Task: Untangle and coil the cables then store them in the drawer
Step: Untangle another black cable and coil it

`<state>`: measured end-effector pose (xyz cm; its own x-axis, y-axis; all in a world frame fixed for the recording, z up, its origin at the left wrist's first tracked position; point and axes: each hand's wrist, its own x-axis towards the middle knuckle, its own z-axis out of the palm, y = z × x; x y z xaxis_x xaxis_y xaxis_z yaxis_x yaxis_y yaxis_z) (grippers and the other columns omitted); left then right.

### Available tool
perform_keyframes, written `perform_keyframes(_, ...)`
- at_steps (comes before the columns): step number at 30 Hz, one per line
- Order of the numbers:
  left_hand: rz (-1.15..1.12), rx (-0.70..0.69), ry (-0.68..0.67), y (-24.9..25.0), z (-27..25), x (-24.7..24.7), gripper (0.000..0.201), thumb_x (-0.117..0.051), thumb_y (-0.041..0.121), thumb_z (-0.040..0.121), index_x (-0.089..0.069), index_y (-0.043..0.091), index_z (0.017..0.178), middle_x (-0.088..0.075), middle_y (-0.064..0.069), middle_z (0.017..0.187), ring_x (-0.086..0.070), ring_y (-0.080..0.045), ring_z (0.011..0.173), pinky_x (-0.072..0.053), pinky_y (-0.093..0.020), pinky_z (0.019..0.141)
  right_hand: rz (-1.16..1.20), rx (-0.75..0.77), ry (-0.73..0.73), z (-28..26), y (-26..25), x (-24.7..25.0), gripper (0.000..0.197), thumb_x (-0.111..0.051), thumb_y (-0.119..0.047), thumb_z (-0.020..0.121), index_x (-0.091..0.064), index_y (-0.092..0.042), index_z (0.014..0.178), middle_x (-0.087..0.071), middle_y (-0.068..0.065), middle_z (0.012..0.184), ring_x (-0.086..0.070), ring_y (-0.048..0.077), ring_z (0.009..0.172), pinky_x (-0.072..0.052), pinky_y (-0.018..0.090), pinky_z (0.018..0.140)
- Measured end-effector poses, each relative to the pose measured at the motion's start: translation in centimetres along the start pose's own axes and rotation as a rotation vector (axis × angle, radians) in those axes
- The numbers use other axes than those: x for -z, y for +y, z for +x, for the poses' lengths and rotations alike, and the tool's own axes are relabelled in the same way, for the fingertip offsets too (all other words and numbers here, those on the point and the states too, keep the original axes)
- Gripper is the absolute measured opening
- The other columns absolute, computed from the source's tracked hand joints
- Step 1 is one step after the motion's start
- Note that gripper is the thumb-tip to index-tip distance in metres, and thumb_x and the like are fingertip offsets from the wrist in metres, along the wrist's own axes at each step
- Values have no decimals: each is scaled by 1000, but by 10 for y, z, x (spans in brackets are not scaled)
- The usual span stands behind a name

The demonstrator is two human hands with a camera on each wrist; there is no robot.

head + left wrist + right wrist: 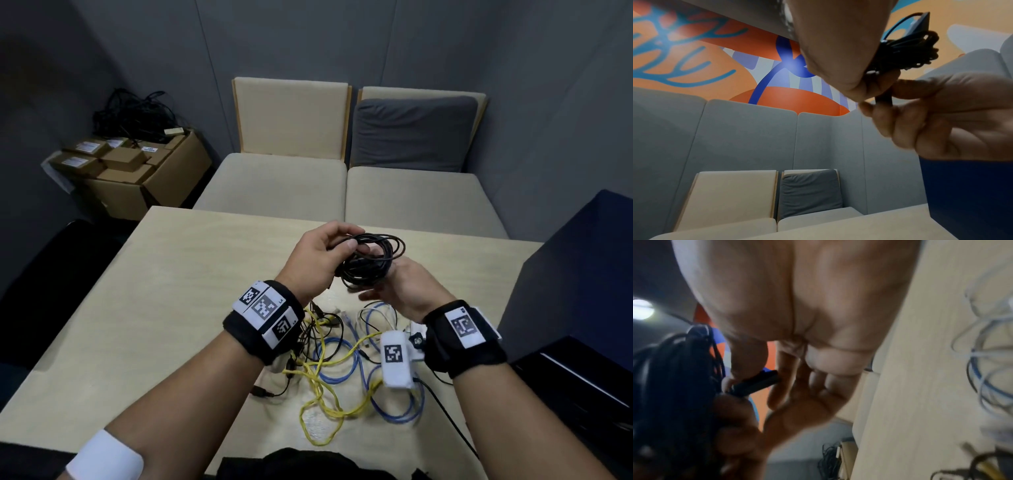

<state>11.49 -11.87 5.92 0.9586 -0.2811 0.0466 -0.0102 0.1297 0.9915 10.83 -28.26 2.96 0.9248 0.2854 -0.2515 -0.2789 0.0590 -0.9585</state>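
Grey padded walls are enclosing the booth in the head view, with two beige seats [346, 192] standing behind the pale wooden table [164, 281]. I am holding a coiled black cable [371, 262] above the table centre with both hands. My left hand [318, 255] is gripping the coil's left side, fingers curled and thumb pressing on the strands. My right hand [404, 286] is supporting the coil from beneath; whether its fingers are closing round the coil I cannot tell from here. A tangle of yellow, blue, white and black cables [342, 370] is lying on the table below my wrists. A dark blue cabinet [582, 274] is standing at the table's right edge. A cardboard box [147, 174] holding more black cables is sitting in the left corner.

Moving to the left wrist view, my left hand [838, 48] is pressing against the black coil [906, 50], while my right hand [937, 116] is curling its fingers round a cable end.

Moving to the right wrist view, which is blurred, my right hand [797, 305] is pinching a black connector [756, 382] beside the dark coil [674, 378].
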Motion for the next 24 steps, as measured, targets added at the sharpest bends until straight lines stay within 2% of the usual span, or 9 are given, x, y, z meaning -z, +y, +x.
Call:
perform_keyframes(3, 4, -4, -13, 2, -1, 0, 22, -46, -7, 95, -60, 9, 99, -71, -1, 81, -66, -11, 76, -54, -22, 74, 255, 19, -14, 2, 5, -1, 33, -59, -29, 84, -60, -6, 109, -66, 9, 84, -58, 19, 66, -45, 24, 54)
perform_keyframes(5, 28, -8, -11, 3, -2, 3, 22, -47, -7, 94, -61, 9, 99, -70, 0, 85, -65, -9, 76, -54, -22, 74, 299, 43, 74, 4, 4, 3, 12, -58, -15, 86, -58, -9, 97, -63, 2, 71, -53, 12, 57, -42, 19, 49)
perform_keyframes(7, 48, 5, 3, 3, -2, 6, 21, -47, -7, 94, -60, 9, 99, -69, 0, 88, -64, -5, 71, -54, -20, 72, 300, 43, 280, 6, 2, 13, 13, -49, -4, 94, -53, -12, 86, -59, 0, 59, -51, 11, 48, -39, 17, 44)
perform_keyframes(10, 89, 42, 32, 0, -1, 11, 22, -48, -7, 94, -60, 10, 99, -68, -2, 90, -62, -5, 67, -52, -18, 68, 439, 117, 607, 7, -8, 37, 19, -48, -6, 97, -51, -16, 82, -57, -3, 51, -55, 12, 46, -41, 19, 44)
perform_keyframes(13, 221, 79, 38, -7, 1, 11, 26, -52, -6, 92, -63, 18, 90, -69, 0, 92, -63, -4, 75, -52, -21, 76, 557, 286, 772, 2, -23, 52, 18, -49, -8, 97, -48, -16, 82, -56, 0, 53, -61, 15, 51, -49, 23, 51)
perform_keyframes(16, 287, 128, 10, -13, 2, 6, 27, -53, -5, 92, -63, 19, 87, -69, -5, 89, -67, -11, 83, -56, -32, 78, 532, 457, 733, -7, -46, 43, 14, -51, -6, 97, -48, -14, 86, -54, 7, 66, -63, 17, 58, -54, 29, 59)
perform_keyframes(19, 337, 168, 2, -14, 4, 1, 27, -54, -2, 92, -64, 22, 84, -70, -7, 85, -66, -23, 82, -54, -46, 81, 391, 585, 562, -12, -59, 25, 11, -57, -6, 92, -52, -15, 91, -52, 11, 79, -63, 19, 60, -55, 30, 59)
perform_keyframes(21, 346, 181, 4, -14, 5, 0, 26, -55, -1, 92, -64, 22, 84, -70, -6, 82, -64, -21, 74, -54, -41, 76, 106, 610, 435, -13, -60, 14, 14, -65, -9, 85, -60, -21, 91, -56, 10, 85, -62, 17, 66, -54, 28, 62)
perform_keyframes(24, 322, 187, 3, -10, 5, 1, 24, -56, -2, 92, -63, 20, 84, -68, -4, 78, -62, -17, 67, -52, -30, 66, -400, 494, 181, -15, -51, 1, 23, -66, -7, 82, -66, -29, 88, -63, -1, 88, -58, 4, 76, -48, 17, 74)
